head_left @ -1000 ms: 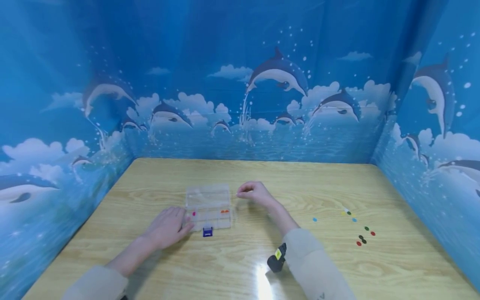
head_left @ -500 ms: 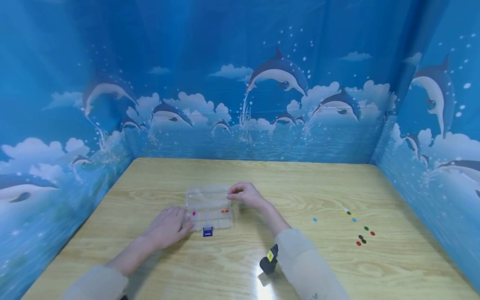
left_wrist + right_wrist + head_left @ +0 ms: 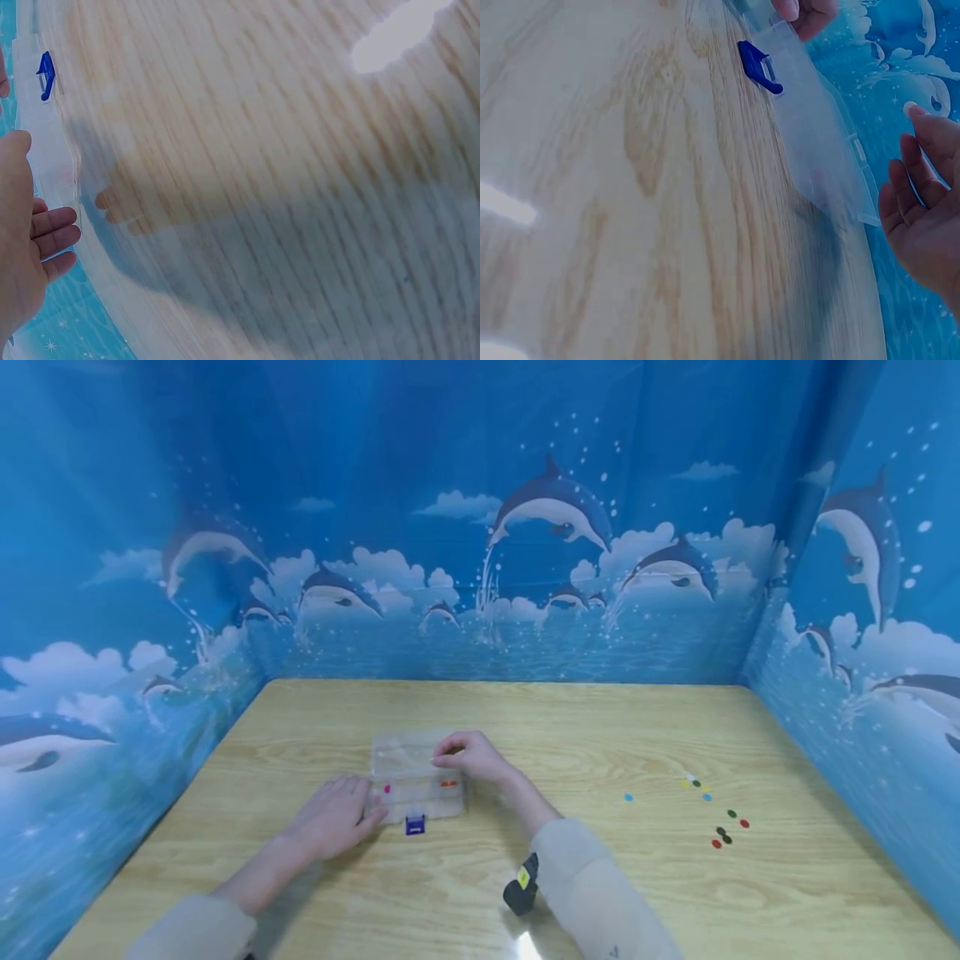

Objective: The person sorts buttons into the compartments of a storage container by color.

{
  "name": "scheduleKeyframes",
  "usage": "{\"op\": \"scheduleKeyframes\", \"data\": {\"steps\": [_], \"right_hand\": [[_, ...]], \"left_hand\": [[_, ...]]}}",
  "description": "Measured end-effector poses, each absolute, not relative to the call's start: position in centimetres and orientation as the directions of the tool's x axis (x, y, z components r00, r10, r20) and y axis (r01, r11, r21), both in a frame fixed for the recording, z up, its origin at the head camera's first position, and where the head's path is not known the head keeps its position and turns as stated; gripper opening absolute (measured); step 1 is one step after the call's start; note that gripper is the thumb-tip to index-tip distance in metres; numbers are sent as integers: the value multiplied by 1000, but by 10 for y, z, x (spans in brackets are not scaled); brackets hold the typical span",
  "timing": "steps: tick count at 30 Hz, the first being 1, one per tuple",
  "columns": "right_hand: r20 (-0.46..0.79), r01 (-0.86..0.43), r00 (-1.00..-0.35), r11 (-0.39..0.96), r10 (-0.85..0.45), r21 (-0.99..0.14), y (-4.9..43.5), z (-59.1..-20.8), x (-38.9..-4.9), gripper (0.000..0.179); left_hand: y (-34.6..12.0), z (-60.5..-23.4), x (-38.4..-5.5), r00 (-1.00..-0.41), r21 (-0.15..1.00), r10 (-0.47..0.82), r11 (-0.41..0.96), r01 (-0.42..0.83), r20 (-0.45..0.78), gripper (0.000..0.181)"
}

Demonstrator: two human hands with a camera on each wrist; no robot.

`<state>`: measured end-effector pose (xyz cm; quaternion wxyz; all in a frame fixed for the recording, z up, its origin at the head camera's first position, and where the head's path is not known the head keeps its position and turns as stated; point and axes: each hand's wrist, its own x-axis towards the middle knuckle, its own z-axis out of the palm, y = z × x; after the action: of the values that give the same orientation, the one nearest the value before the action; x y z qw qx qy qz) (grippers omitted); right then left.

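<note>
A clear plastic compartment box (image 3: 426, 807) lies on the table with its lid (image 3: 405, 752) swung back and a blue latch (image 3: 415, 825) at the front. Inside are a pink piece (image 3: 387, 788) and orange pieces (image 3: 447, 783). My left hand (image 3: 337, 814) rests at the box's left end, thumb over the front corner and fingers loosely bent along the side. Above the right part of the lid, my right hand (image 3: 476, 758) pinches a small white piece (image 3: 910, 108) between thumb and fingertip; most of it is hidden.
To the right lie scattered small discs: a blue disc (image 3: 628, 797), a red disc (image 3: 716, 844), a green disc (image 3: 731, 814) and several others. A black wrist camera (image 3: 521, 892) hangs below the right sleeve. A dolphin-print curtain (image 3: 510, 643) borders the table's back and sides.
My right hand has moved left, from beside the box to over its lid, fingers still pinched. The left hand stays at the box's left end.
</note>
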<state>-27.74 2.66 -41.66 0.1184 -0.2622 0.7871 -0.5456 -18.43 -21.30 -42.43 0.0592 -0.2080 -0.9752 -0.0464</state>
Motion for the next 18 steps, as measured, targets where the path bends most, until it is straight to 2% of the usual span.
{"op": "scheduleKeyframes", "data": {"steps": [11, 18], "right_hand": [[60, -252, -846, 298, -531, -921, 11, -399, -262, 14], [61, -239, -861, 296, -506, -925, 1, -419, -272, 11]], "left_hand": [[-212, -423, -184, -914, 80, 387, 914, 398, 117, 41], [-211, -420, -181, -911, 80, 393, 911, 404, 128, 38]]}}
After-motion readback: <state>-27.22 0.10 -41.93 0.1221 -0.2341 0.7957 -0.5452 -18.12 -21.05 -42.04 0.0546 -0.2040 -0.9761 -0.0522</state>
